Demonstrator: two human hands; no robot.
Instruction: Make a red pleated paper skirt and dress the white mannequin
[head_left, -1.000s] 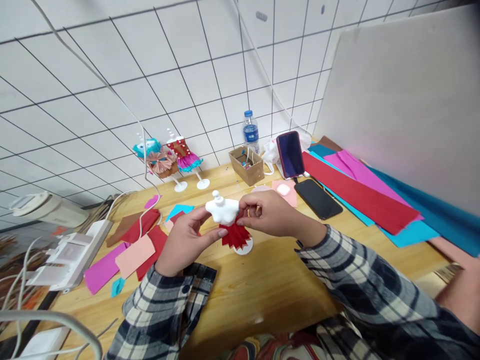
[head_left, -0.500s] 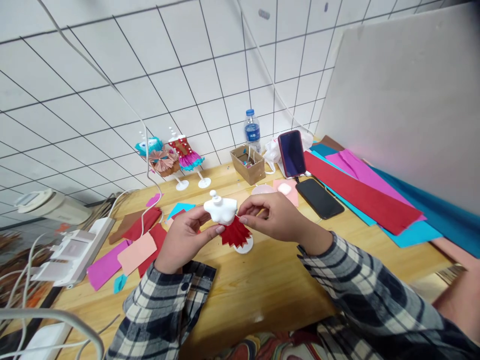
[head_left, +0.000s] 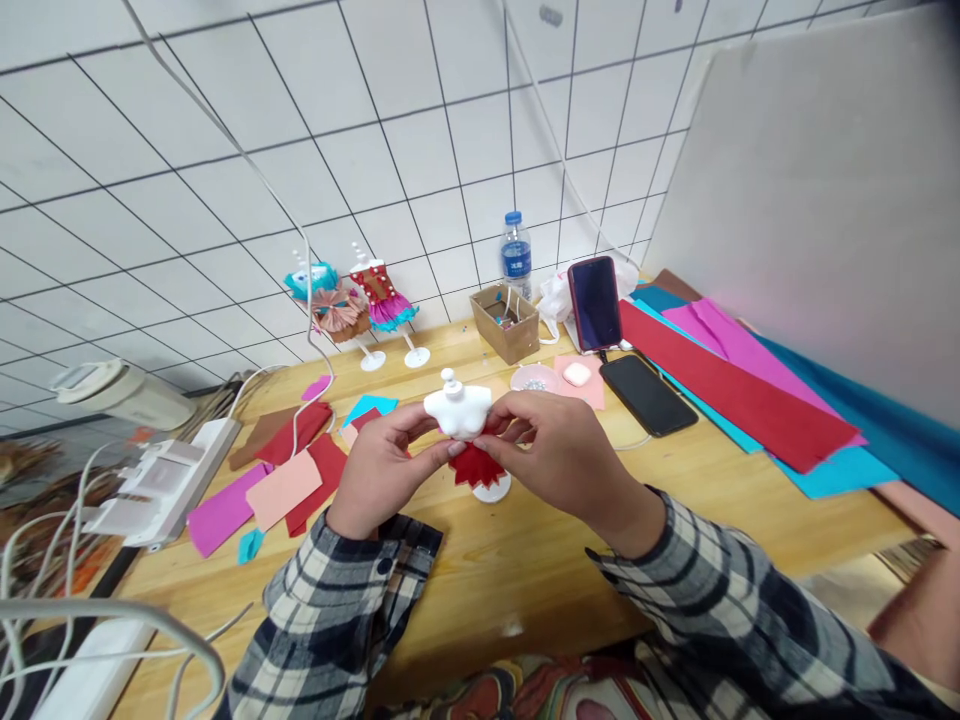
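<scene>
White mannequin [head_left: 459,410] held between the fingers [head_left: 433,460].

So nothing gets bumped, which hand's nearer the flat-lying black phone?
Right: the right hand is left of the phone; the left hand is farther left, past the white mannequin.

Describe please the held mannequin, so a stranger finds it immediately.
Start from the wooden table: between the left hand and right hand is a white mannequin with a jagged red skirt. Its chest is bare, unlike the dressed mannequins by the tiled wall.
</scene>
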